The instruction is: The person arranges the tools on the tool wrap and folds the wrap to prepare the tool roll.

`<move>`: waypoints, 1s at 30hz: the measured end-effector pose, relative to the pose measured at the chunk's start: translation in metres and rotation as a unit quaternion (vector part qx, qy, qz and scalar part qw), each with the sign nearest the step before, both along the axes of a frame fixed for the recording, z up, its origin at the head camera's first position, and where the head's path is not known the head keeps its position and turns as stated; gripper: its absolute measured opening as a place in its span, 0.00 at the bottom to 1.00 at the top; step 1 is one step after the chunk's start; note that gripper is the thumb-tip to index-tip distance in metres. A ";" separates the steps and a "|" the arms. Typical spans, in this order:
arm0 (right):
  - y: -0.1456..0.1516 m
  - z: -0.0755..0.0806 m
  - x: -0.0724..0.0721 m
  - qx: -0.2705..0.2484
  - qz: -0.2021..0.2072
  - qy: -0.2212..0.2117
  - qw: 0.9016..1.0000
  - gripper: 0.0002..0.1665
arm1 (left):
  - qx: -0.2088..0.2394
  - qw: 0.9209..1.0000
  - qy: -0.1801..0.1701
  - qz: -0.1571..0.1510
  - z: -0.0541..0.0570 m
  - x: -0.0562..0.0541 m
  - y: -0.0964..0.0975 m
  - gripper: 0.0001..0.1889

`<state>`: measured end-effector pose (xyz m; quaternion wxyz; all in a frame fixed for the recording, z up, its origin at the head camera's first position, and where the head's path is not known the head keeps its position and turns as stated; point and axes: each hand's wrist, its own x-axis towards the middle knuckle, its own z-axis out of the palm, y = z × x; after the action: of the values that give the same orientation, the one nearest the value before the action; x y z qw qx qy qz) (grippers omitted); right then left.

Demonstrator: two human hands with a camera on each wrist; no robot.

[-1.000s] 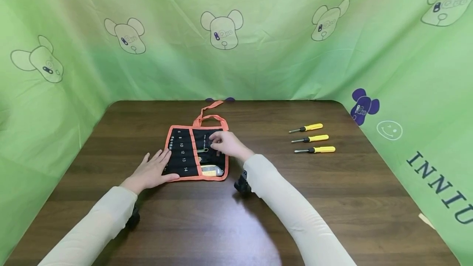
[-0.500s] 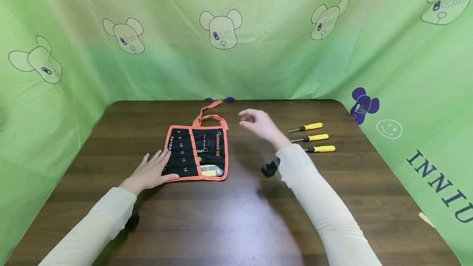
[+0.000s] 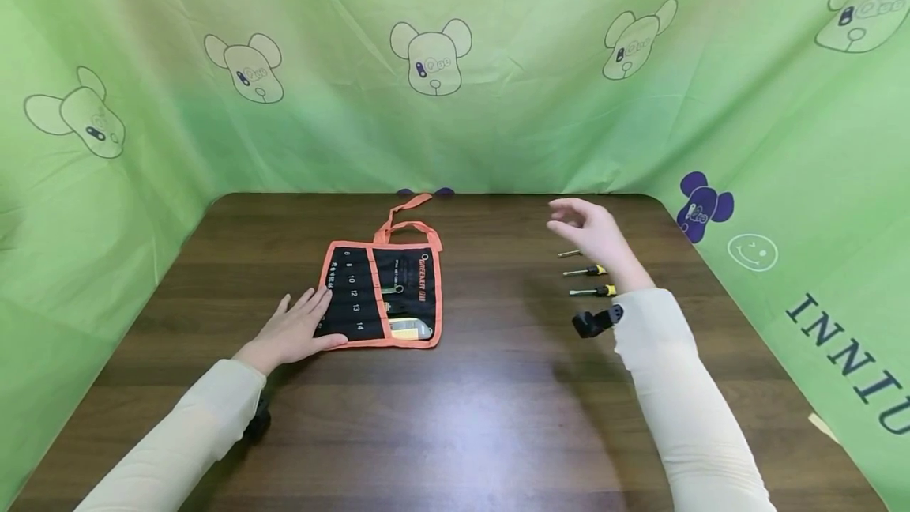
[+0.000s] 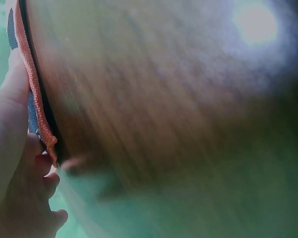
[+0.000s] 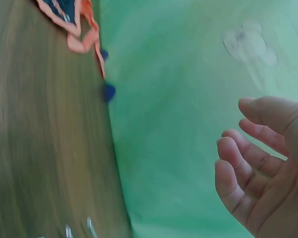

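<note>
A black tool pouch (image 3: 359,271) with orange edging lies unfolded on the wooden table. My left hand (image 3: 293,329) rests on its left side, fingers spread; in the left wrist view the orange edging (image 4: 35,94) runs beside that hand. A yellow-and-grey tool, seemingly a utility knife (image 3: 410,329), sits in the pouch's lower right pocket, and a small ring-ended metal tool (image 3: 392,289) above it. My right hand (image 3: 592,234) hovers over the screwdrivers with loosely curved fingers and nothing in them. Two yellow-and-black screwdrivers (image 3: 586,271) (image 3: 593,291) show partly; of the farthest, only the shaft (image 3: 569,254) shows.
Orange ties (image 3: 405,226) trail from the pouch's far edge toward the back of the table (image 3: 455,417). A green printed curtain (image 3: 498,133) hangs around the back and both sides.
My right hand has left the pouch and travelled right, until it is over the screwdrivers and covers their handles. The left hand and the pouch have stayed in place.
</note>
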<state>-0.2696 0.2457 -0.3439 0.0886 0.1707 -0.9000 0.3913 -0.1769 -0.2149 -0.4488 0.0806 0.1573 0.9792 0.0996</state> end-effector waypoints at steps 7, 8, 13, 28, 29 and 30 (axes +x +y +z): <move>0.050 -0.016 0.005 -0.005 -0.020 -0.022 1.000 0.27 | 0.000 1.000 0.000 -0.001 0.001 0.001 0.001 0.50; 0.057 -0.020 0.006 -0.007 -0.022 -0.028 0.999 0.27 | 0.001 1.000 0.000 0.000 0.001 0.002 0.001 0.49; 0.088 -0.041 0.010 -0.012 -0.034 -0.061 0.998 0.29 | 0.001 1.000 -0.003 0.000 0.001 0.002 0.002 0.50; 0.128 -0.081 0.019 0.067 -0.053 -0.168 0.982 0.31 | 0.008 1.000 0.010 -0.003 -0.001 0.001 0.001 0.49; 0.130 -0.083 0.018 0.072 -0.052 -0.172 0.981 0.31 | 0.009 1.000 0.010 -0.003 -0.001 0.001 0.001 0.49; 0.131 -0.085 0.018 0.075 -0.049 -0.175 0.980 0.30 | 0.009 1.000 0.009 -0.003 -0.001 0.001 0.001 0.49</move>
<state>-0.2517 0.3765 -0.4286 -0.0646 0.0612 -0.9355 0.3420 -0.1758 -0.2142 -0.4498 0.0707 0.1614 0.9786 0.1066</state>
